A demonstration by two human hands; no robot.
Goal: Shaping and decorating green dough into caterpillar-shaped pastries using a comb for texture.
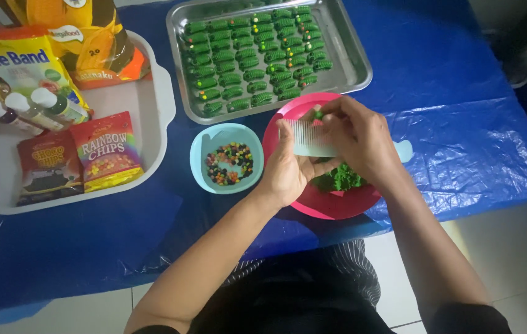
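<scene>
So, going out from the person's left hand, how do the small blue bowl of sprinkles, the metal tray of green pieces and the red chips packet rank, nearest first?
Seen from the head camera, measured from the left hand:
1. Small blue bowl, just to its left.
2. Metal tray, behind it, farther up the table.
3. Red chips packet, far left in the white tray.

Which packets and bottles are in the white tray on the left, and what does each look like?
Yellow pouch: tray's back left, flat.
Orange-yellow bag: tray's back, large.
Three small bottles: tray's left side, lying down, white caps.
Red-and-yellow sachet: tray's front, flat.
Red-and-dark sachet: left of it, flat.
All in the white tray.
</scene>
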